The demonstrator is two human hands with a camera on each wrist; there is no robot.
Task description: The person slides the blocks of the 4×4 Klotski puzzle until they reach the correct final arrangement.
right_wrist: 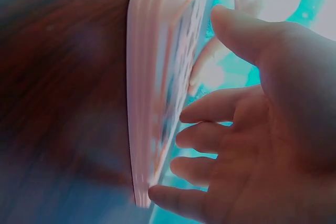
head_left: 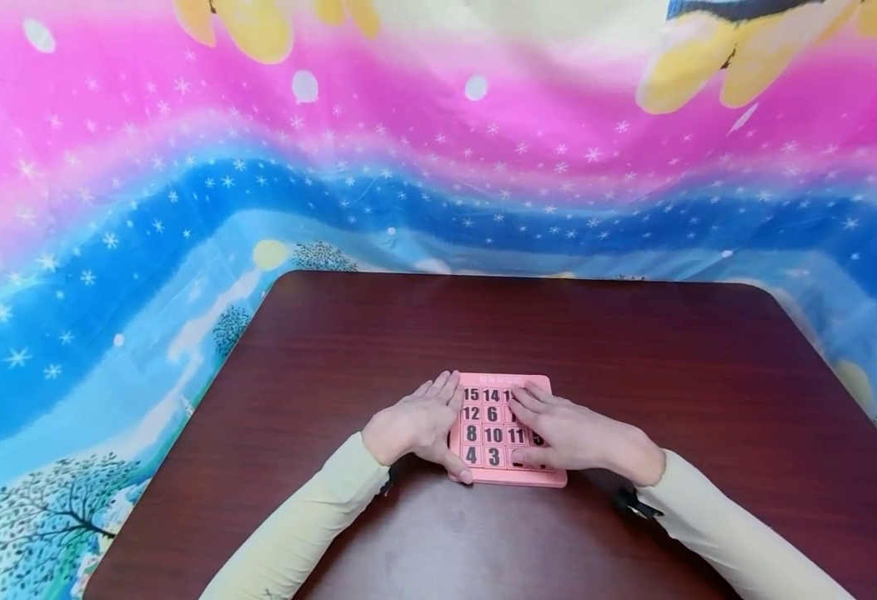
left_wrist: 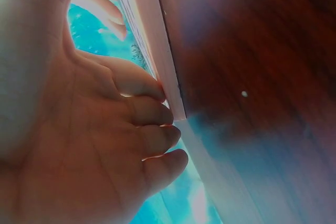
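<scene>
A pink sliding number puzzle (head_left: 493, 434) lies flat on the table, its black numbers upright toward me. The left hand (head_left: 422, 423) rests along the puzzle's left side, fingers extended toward the far corner and thumb at the near left corner. In the left wrist view its fingertips are right at the pink side wall (left_wrist: 167, 66). Over the right-hand columns lies the right hand (head_left: 577, 429), fingers fairly straight and spread, hiding several tiles. Its thumb is beside a small dark gap in the bottom row. The right wrist view shows the puzzle's thick ridged edge (right_wrist: 140, 93) beneath the fingers.
The dark reddish-brown wooden table (head_left: 378, 333) has rounded far corners. Behind it hangs a pink and blue cloth (head_left: 423, 150) printed with snowflakes and trees, which also falls along the table's sides.
</scene>
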